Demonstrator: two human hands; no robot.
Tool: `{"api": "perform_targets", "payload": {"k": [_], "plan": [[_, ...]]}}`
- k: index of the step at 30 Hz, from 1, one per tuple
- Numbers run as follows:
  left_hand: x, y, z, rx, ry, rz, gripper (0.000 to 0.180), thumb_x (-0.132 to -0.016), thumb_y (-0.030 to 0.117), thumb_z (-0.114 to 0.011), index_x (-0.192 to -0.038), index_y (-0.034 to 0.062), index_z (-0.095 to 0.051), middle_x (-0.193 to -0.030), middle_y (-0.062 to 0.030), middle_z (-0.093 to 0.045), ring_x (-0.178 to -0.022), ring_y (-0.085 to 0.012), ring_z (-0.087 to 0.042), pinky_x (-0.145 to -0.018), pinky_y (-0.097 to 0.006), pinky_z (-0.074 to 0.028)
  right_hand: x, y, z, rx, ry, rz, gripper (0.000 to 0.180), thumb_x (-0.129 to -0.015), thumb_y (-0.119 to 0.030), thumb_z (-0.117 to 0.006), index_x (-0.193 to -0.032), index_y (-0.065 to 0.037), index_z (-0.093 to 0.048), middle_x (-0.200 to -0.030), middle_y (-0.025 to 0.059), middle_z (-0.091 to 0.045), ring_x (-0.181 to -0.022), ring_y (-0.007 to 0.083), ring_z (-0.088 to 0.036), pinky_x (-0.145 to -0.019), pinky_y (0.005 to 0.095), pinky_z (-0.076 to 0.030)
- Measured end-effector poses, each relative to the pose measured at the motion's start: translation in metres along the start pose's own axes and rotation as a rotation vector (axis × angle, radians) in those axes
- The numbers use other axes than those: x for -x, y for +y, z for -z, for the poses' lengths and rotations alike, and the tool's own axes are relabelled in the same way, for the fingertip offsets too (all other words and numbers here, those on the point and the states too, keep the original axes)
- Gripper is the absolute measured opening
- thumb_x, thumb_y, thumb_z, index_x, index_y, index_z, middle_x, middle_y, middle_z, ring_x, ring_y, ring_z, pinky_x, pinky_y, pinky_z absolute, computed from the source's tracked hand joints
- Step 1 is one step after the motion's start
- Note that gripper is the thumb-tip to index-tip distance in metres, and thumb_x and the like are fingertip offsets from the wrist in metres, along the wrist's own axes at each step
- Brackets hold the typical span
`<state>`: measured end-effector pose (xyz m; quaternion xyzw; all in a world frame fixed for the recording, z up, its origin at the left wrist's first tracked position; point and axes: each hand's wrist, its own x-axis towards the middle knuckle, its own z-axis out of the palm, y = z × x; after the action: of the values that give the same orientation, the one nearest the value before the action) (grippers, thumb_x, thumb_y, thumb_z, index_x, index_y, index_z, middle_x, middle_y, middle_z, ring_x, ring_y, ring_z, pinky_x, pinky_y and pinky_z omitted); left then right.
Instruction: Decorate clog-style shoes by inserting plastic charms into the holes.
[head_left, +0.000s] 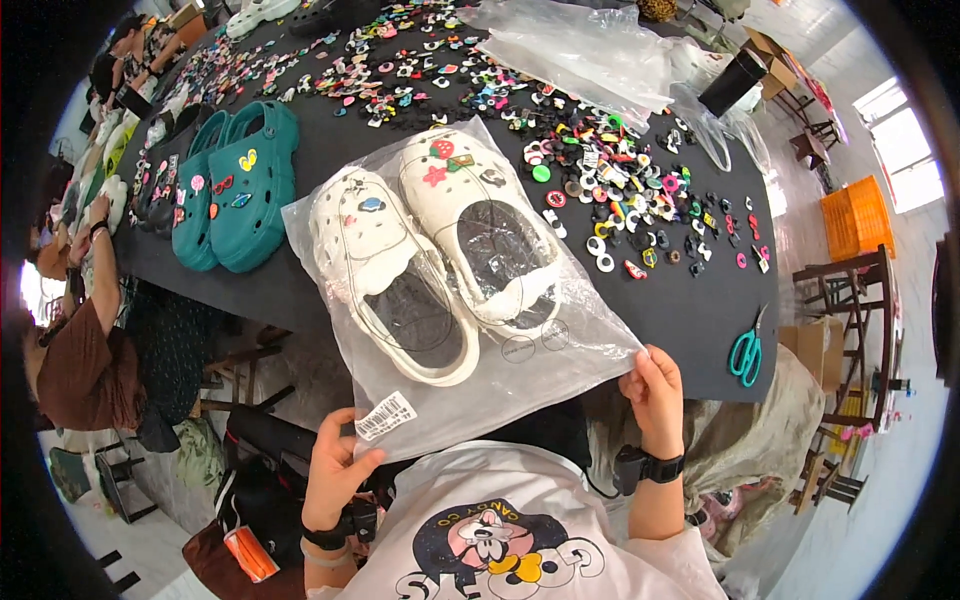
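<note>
2 white clogs in a clear bag, gripped at the near corners.
the fingers of your left hand grasp the left corner, just beside the white label; your right hand pinches the right corner between thumb and fingers. the bag spans the near edge of the black table. 2 teal clogs stand to its left; teal-handled scissors lie to its right.

Bright; right window blown out; sheen on bag; edges bent.
</note>
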<state>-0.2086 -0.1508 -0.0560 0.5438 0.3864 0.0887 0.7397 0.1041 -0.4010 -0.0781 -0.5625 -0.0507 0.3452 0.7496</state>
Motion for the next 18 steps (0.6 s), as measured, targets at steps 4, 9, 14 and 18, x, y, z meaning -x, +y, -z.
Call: {"api": "perform_targets", "payload": {"k": [4, 9, 14, 18], "plan": [[-0.003, -0.005, -0.008, -0.330, 0.134, -0.262, 0.077, -0.076, 0.003, -0.079, -0.138, -0.0015, -0.032, -0.096, -0.0079, -0.062, -0.089, -0.0136, -0.058, -0.084, -0.028, -0.045, 0.005, 0.002, 0.007, 0.311, -0.088, 0.032, 0.042, -0.103, -0.031, -0.048, -0.068, -0.007, -0.049, -0.062, -0.0017, -0.049, -0.052, 0.0064, -0.037, -0.049, 0.0242, -0.029], [0.001, 0.032, -0.033, -0.822, 0.405, -0.938, 0.086, -0.059, 0.019, -0.089, -0.133, 0.0049, -0.048, -0.104, -0.0050, -0.051, -0.095, -0.0217, -0.049, -0.091, -0.038, -0.036, 0.022, 0.002, 0.003, 0.290, -0.461, -0.196, 0.052, -0.101, -0.043, -0.048, -0.084, 0.002, -0.067, -0.070, 0.0025, -0.060, -0.061, 0.0078, -0.053, -0.055, 0.0213, -0.038], [-0.021, 0.042, -0.053, -1.452, 0.023, -1.120, 0.034, -0.062, 0.029, -0.084, -0.089, 0.0133, -0.071, -0.094, -0.0004, -0.056, -0.093, -0.0209, -0.049, -0.082, -0.041, -0.032, 0.022, 0.003, -0.055, 0.426, -0.594, -0.184, 0.047, -0.095, -0.011, -0.062, -0.139, 0.001, -0.048, -0.078, 0.0014, -0.061, -0.068, 0.0061, -0.052, -0.062, 0.0210, -0.044], [-0.027, 0.057, -0.054, -1.001, -0.085, -1.012, 0.016, -0.072, 0.013, -0.079, -0.084, 0.0100, -0.069, -0.085, 0.0003, -0.057, -0.079, -0.0169, -0.055, -0.074, -0.033, -0.040, 0.017, -0.002, -0.076, 0.684, -0.641, -0.068, 0.044, -0.093, -0.004, -0.060, -0.135, 0.002, -0.047, -0.078, 0.0044, -0.063, -0.069, 0.0073, -0.058, -0.063, 0.0232, -0.049]]}}
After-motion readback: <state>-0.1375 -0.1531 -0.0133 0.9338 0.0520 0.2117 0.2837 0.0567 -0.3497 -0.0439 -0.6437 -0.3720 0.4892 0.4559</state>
